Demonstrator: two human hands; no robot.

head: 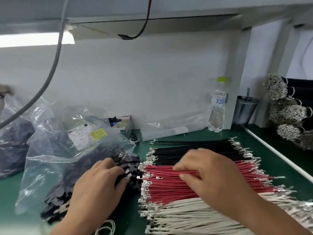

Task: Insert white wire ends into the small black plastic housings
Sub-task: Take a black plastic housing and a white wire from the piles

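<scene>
Hands at the housings and wires

Left hand grasps black housings at lower centre; right hand pinches red wires above white wires.

hands 2 | wire piles 3 | bottle 1 | cup 1

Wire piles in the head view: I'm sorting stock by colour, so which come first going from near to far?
White wires → red wires → black wires.
</scene>
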